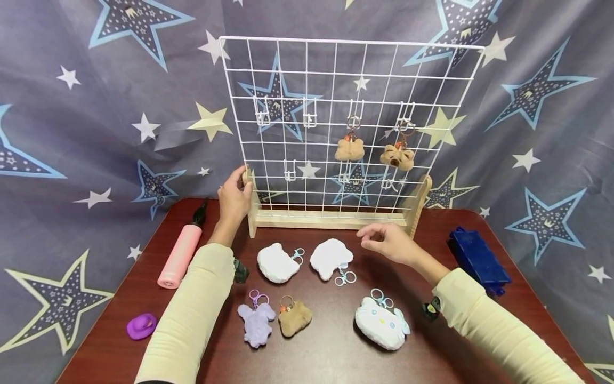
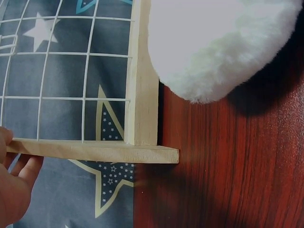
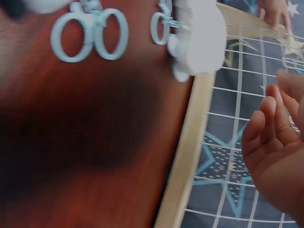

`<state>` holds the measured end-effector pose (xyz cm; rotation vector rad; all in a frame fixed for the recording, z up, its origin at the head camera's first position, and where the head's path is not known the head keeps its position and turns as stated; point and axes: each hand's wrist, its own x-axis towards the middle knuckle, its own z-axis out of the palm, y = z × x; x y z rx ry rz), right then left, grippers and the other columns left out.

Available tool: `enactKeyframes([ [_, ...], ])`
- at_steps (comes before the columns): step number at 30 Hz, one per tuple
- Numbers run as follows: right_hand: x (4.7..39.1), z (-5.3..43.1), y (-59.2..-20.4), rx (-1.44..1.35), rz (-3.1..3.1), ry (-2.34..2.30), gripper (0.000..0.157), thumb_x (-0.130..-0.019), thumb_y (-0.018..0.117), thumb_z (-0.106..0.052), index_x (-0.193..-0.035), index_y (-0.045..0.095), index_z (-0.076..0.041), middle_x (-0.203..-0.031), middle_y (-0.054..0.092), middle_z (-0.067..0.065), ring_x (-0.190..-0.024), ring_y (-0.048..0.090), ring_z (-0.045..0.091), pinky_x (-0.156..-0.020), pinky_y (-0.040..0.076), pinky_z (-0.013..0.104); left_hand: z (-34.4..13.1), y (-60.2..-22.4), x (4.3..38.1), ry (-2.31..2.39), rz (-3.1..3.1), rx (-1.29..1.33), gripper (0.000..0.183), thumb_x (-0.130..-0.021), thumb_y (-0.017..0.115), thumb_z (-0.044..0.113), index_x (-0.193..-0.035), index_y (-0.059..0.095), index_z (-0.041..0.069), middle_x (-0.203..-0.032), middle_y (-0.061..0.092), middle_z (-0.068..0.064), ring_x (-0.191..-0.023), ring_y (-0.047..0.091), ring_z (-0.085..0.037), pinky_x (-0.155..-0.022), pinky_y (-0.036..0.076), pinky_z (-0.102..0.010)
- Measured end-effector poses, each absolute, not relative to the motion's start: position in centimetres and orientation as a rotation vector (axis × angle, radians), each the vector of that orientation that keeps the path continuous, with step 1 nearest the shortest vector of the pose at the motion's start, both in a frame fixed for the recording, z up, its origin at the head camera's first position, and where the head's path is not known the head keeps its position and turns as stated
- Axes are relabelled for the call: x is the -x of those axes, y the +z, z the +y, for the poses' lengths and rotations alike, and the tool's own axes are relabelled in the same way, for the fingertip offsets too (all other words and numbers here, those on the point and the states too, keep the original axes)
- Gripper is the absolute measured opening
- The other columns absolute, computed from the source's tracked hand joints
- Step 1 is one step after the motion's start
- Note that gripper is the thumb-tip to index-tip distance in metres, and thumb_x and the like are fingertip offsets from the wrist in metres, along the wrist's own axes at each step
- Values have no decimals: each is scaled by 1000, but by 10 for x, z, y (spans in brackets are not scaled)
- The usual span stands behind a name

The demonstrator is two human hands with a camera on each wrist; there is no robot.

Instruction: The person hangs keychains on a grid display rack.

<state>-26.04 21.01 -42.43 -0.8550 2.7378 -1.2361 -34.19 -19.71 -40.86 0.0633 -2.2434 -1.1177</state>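
Observation:
A white wire grid rack (image 1: 336, 100) stands in a wooden base (image 1: 331, 219) at the back of the table. My left hand (image 1: 235, 196) grips the top of the base's left wooden side piece (image 2: 95, 152), thumb and fingers on opposite faces. Loosely bent and holding nothing, my right hand (image 1: 390, 242) hovers in front of the base's right end. Two brown plush keychains, one plain (image 1: 349, 149) and one with a dark nose (image 1: 398, 158), hang from hooks on the grid. Two white plush keychains (image 1: 278, 264) (image 1: 331, 258) lie between my hands.
Nearer on the table lie a purple plush keychain (image 1: 257, 324), a brown one (image 1: 295, 319) and a white one with a face (image 1: 381, 323). A pink pump (image 1: 180, 256) and purple object (image 1: 141, 326) are at left, a blue case (image 1: 479, 260) at right. Several hooks (image 1: 310, 118) hold nothing.

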Motion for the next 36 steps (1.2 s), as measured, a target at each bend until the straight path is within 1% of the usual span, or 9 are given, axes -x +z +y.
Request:
enactKeyframes([
  [6, 255, 210, -447, 886, 2666, -1166, 18, -90, 75, -9, -108, 76, -7, -87, 76, -1, -79, 64, 4, -71, 51, 22, -196, -409, 343, -1116, -2239, -53, 45, -92, 68, 10, -137, 65, 17, -118, 76, -14, -106, 72, -34, -101, 50, -49],
  [11, 252, 207, -462, 933, 2594, -1098, 19, -90, 75, -8, -108, 77, -7, -94, 79, 4, -79, 62, 2, -70, 50, 20, -197, -408, 342, -1125, -2239, -62, 46, -93, 68, 10, -137, 64, 18, -118, 75, -14, -106, 72, -34, -102, 50, -49],
  [16, 252, 206, -475, 982, 2568, -1025, 21, -87, 78, -8, -108, 78, -9, -86, 75, -2, -76, 59, -2, -71, 50, 19, -197, -408, 343, -1119, -2237, -59, 46, -92, 68, 10, -137, 65, 19, -118, 75, -14, -106, 72, -34, -101, 51, -48],
  [18, 252, 206, -481, 997, 2555, -1003, 22, -86, 78, -7, -109, 78, -10, -83, 73, -5, -74, 59, -3, -69, 50, 19, -197, -408, 343, -1120, -2234, -55, 45, -92, 68, 10, -137, 65, 18, -118, 76, -14, -105, 72, -34, -101, 51, -48],
  [25, 253, 203, -490, 1013, 2539, -950, 27, -85, 79, -7, -112, 79, -13, -80, 71, -5, -69, 57, -1, -64, 49, 19, -196, -408, 344, -1137, -2216, -38, 45, -92, 68, 9, -136, 65, 16, -116, 76, -15, -103, 73, -33, -99, 53, -47],
  [30, 253, 200, -491, 1012, 2590, -848, 29, -84, 80, -11, -113, 79, -17, -78, 65, -10, -69, 52, -3, -66, 46, 18, -197, -407, 344, -1138, -2197, -33, 45, -91, 67, 7, -135, 66, 15, -115, 76, -15, -100, 74, -32, -98, 54, -47],
  [36, 251, 197, -489, 990, 2578, -853, 28, -83, 80, -9, -110, 79, -15, -75, 62, -10, -67, 50, -2, -64, 45, 19, -196, -408, 343, -1145, -2215, -37, 45, -92, 67, 8, -137, 65, 15, -116, 76, -16, -101, 74, -33, -98, 54, -47],
])
